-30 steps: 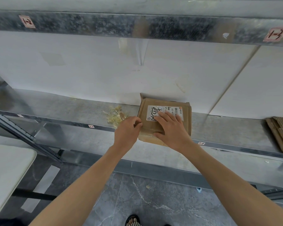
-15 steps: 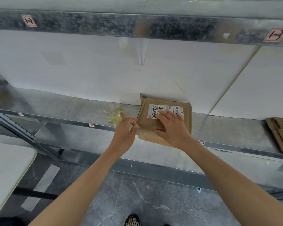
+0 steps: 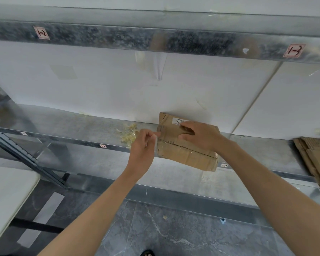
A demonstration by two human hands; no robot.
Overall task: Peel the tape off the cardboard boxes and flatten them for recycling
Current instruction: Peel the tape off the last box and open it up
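- Centre: left hand [image 3: 142, 151] fingers pinch a clear tape strip [image 3: 156, 143], now lifted off the small brown cardboard box [image 3: 188, 157].
- Right hand [image 3: 199, 136] fingers, apparently flat, press it down; peeling is underway.

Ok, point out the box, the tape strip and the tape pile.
cardboard box [image 3: 188, 157]: head view, front flap.
tape strip [image 3: 156, 145]: head view, loose middle.
tape pile [image 3: 127, 134]: head view, centre.
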